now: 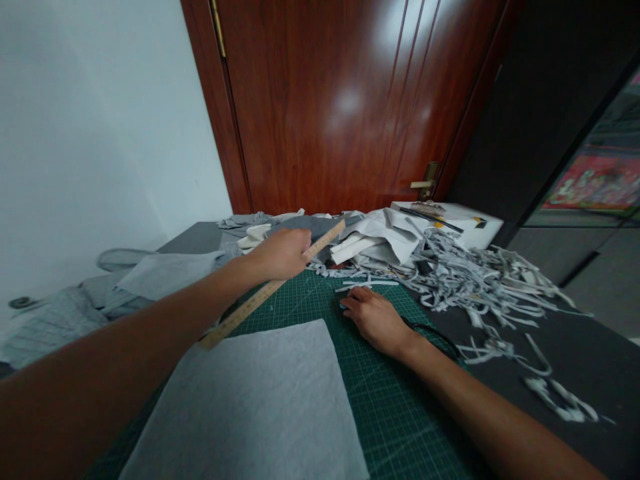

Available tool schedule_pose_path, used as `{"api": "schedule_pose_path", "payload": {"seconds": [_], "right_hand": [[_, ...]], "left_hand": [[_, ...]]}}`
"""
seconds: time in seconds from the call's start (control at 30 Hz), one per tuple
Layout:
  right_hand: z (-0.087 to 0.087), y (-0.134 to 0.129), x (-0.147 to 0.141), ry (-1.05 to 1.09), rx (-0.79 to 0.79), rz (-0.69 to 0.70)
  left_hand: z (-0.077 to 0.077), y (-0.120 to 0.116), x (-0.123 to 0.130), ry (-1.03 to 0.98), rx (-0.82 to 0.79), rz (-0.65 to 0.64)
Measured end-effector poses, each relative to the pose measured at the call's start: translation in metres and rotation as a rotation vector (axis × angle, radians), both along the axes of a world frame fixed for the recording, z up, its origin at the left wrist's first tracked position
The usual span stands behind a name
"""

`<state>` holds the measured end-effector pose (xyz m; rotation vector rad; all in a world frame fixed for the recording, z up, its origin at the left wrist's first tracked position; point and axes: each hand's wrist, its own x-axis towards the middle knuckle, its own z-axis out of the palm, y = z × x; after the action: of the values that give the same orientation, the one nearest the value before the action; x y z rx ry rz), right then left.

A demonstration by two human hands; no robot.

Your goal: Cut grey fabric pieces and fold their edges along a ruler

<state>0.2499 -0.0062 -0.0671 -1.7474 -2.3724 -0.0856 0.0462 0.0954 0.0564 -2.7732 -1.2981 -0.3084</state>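
Observation:
My left hand [284,254] is closed around a wooden ruler [250,305], which slants over the green cutting mat [400,387]. The ruler's near end lies by the top left corner of a grey fabric piece [255,407] spread flat on the mat. To the right, my right hand [373,317] is low over the mat with its fingers curled together. A small pale bluish bit shows at its fingertips; I cannot make out what it is. Just beyond these fingers lie thin cut fabric strips [383,283].
A heap of grey fabric strips [460,273] covers the table's right side. Crumpled cloth [385,233] and a white box [473,223] stand at the back, before a brown door [340,100]. More folded fabric [165,273] lies left by the wall. A dark cord-like loop [440,333] is beside my right wrist.

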Motion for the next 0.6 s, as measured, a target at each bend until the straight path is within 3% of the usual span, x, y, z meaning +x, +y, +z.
{"api": "schedule_pose_path", "payload": {"seconds": [0.1,0.17,0.27,0.37,0.43,0.6], "right_hand": [[0.001,0.001,-0.001,0.002,0.001,-0.028],[0.001,0.002,-0.002,0.007,0.003,-0.037],[0.0,0.003,-0.004,0.018,0.009,-0.046],[-0.001,0.004,-0.005,0.047,0.014,-0.064],[-0.001,0.004,-0.004,0.076,0.015,-0.074],[-0.003,0.003,0.0,0.164,0.007,-0.079]], "left_hand": [[0.019,-0.019,-0.012,-0.191,-0.087,0.067],[0.014,-0.035,-0.02,-0.322,-0.228,0.126],[-0.011,-0.058,-0.028,-0.327,-0.339,0.147],[-0.041,-0.078,-0.033,-0.191,-0.304,0.083],[-0.058,-0.089,-0.034,-0.088,-0.27,0.107],[-0.081,-0.104,-0.036,-0.034,-0.304,0.179]]}}
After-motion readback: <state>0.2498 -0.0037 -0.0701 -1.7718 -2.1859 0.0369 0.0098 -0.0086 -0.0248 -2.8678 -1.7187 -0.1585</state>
